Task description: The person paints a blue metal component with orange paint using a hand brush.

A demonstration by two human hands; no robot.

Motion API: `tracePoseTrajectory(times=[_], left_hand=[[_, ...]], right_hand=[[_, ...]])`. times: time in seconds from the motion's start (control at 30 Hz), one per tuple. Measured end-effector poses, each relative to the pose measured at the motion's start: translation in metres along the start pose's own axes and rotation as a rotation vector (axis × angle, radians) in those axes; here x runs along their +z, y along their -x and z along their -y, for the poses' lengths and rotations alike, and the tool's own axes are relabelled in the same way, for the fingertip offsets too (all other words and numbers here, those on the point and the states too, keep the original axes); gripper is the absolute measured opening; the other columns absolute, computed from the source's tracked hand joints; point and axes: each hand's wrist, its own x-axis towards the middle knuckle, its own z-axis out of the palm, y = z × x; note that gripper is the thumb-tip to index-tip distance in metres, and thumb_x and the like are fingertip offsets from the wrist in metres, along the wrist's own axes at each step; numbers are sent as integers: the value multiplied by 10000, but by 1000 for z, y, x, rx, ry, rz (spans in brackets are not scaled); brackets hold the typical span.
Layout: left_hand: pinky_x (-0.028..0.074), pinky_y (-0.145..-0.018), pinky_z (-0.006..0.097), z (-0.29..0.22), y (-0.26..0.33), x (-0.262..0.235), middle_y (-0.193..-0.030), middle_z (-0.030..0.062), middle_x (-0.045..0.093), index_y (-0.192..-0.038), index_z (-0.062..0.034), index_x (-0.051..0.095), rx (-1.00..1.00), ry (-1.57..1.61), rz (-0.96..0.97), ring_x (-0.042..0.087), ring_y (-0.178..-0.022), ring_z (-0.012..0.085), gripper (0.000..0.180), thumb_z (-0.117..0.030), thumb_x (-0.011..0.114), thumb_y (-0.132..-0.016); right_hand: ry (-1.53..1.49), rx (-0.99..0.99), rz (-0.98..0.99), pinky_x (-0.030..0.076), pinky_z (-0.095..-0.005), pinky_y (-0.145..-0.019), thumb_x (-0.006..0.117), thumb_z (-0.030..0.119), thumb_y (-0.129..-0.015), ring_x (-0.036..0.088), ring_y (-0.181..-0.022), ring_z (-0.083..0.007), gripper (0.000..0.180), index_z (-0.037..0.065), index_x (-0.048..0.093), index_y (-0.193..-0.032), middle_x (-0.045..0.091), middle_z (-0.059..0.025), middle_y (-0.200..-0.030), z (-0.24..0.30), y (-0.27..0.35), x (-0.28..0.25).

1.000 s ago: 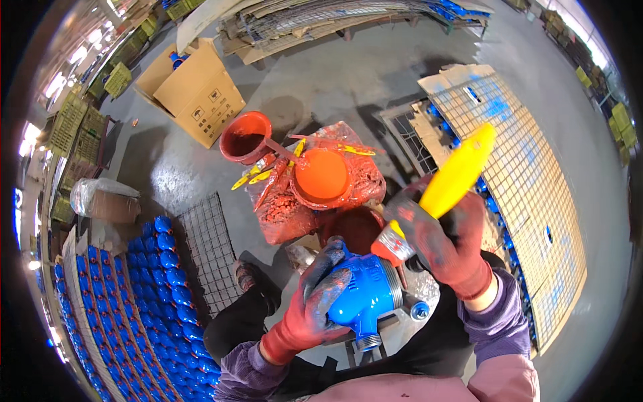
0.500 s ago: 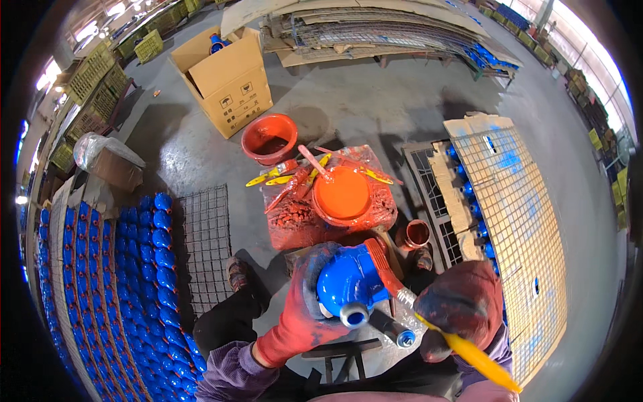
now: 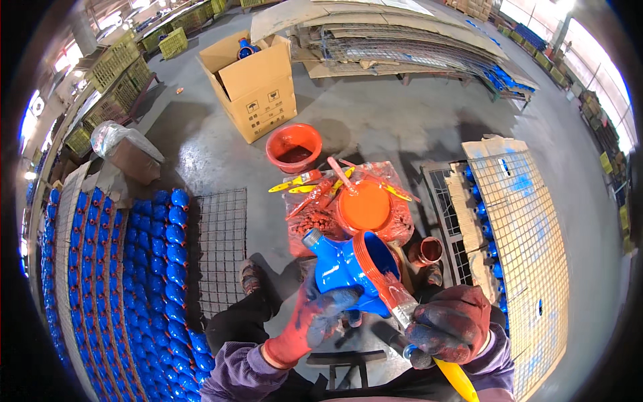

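Note:
My left hand (image 3: 311,325), in a red glove with dark-stained fingers, grips the lower left side of a blue water meter body (image 3: 338,268). The body is tilted, its threaded side outlet pointing far left and its wide round opening facing right. Red paint covers the threaded rim of that opening. My right hand (image 3: 450,325), gloved in dark red, is closed round a paintbrush (image 3: 404,307) with a yellow handle. The brush's red bristles touch the rim's lower right part. Beyond the body, an orange-red paint tub (image 3: 365,206) stands on a paint-crusted block (image 3: 298,234).
Several brushes (image 3: 301,181) lie beside the tub. A red basin (image 3: 293,144), a carton (image 3: 258,100) and a small paint pot (image 3: 429,250) stand around. Rows of blue bodies (image 3: 161,288) fill the left; a mesh-covered board (image 3: 522,228) leans at right.
The body has been turned: its outlet pointed toward me and now points away to the left, with the opening in sight. My left hand has shifted beneath it. The brush remains on the rim.

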Motion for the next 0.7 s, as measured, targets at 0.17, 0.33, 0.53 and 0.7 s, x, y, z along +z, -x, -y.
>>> tracePoseTrajectory(times=[0.17,0.33,0.53,0.7], left_hand=[[556,-711,397,11,-3,-19,-1164,172,579,-1326,-44,382,-119,578,227,634,-911,297,577,-363,553,-876],[443,-962,539,9,0,-8,-1364,180,426,-1408,-118,294,-23,329,189,486,-1196,364,758,-579,510,-846],[506,-785,518,15,-7,-6,-1322,207,438,-1430,-147,270,-340,1050,485,553,-1006,397,904,-743,445,-774],[498,-604,370,31,-2,-14,-1127,280,523,-1391,54,267,-349,1083,565,584,-788,344,1227,-894,407,-626]], right_hand=[[-189,1,1,512,-342,-673,706,241,-644,639,-741,-214,355,130,685,-980,637,-48,-904,-13,3,5],[-457,226,-140,492,-379,-694,783,276,-606,629,-795,-276,404,100,681,-955,650,-89,-956,-22,4,9],[-628,397,-529,483,-344,-743,698,287,-777,622,-838,-260,317,35,620,-951,636,-122,-938,-30,7,33],[-1176,696,-864,500,-351,-802,585,169,-894,620,-882,-264,287,-37,535,-1089,602,-169,-1033,-37,13,55]])
